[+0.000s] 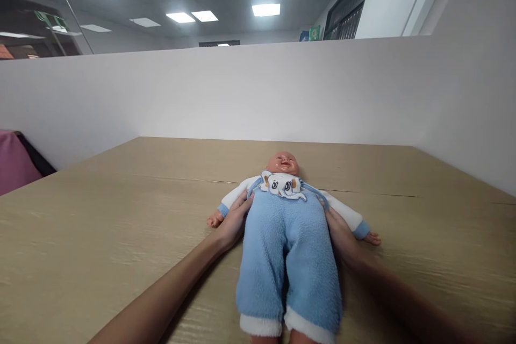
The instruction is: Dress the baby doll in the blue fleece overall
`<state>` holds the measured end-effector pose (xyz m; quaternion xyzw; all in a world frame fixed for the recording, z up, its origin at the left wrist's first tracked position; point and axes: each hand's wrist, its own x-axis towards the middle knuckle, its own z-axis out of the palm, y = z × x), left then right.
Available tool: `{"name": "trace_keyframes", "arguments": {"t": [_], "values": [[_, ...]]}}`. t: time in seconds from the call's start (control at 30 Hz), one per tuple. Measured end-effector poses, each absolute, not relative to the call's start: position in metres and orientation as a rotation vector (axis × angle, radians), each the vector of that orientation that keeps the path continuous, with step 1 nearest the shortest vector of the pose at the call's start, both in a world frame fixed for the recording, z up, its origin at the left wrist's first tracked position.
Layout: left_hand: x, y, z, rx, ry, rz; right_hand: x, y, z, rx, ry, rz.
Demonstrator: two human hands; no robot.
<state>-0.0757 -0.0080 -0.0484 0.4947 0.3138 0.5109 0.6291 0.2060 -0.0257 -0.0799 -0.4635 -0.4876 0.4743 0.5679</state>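
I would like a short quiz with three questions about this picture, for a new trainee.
1. True or false: the baby doll lies face up on the wooden table.
2. Where are the left hand and the right hand? A: both on the doll's head. B: one at each side of the doll's body, under its arms. C: both flat on the table, apart from the doll.
3. Which animal is on the bib?

Key
1. True.
2. B.
3. An elephant.
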Motion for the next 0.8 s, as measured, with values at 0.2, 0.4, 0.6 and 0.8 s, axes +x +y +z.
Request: {"name": "trace_keyframes", "arguments": {"t": [0.2, 0.4, 0.6, 0.8], "values": [[-0.093, -0.002, -0.044, 1.456, 0.866, 1.119, 0.206, -0.025, -0.069, -1.153, -1.258, 0.955], [-0.122, 0.011, -0.041, 1.973, 1.091, 0.895, 0.226, -0.028, -0.053, -1.151, -1.544, 1.034], [-0.136, 0.021, -0.047, 2.331, 1.002, 0.77, 0.253, -0.033, -0.046, -1.154, -2.046, 0.964], [-0.123, 0.008, -0.049, 1.941, 0.948, 0.85, 0.249, -0.035, -0.059, -1.121, -2.123, 0.794]]}}
